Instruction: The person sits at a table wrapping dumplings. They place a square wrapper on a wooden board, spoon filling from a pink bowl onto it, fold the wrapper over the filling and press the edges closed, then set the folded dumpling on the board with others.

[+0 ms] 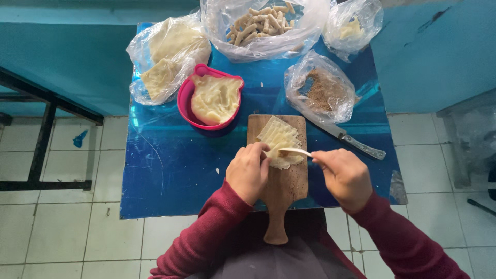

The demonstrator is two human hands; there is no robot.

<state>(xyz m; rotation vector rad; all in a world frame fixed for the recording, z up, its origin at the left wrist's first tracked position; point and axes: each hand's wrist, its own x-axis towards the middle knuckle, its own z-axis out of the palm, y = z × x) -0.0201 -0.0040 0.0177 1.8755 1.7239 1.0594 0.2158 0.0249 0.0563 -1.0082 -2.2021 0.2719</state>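
Blue table [170, 170], clear bags [168, 54] behind.

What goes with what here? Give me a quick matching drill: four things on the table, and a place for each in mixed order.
Things:
1. pink bowl
2. knife
3. wooden board
4. bag of rolled pieces

Places:
A. under both hands
B. far edge, middle
C. left of the board
D. right of the board

Pairs: 1-C, 2-D, 3-A, 4-B
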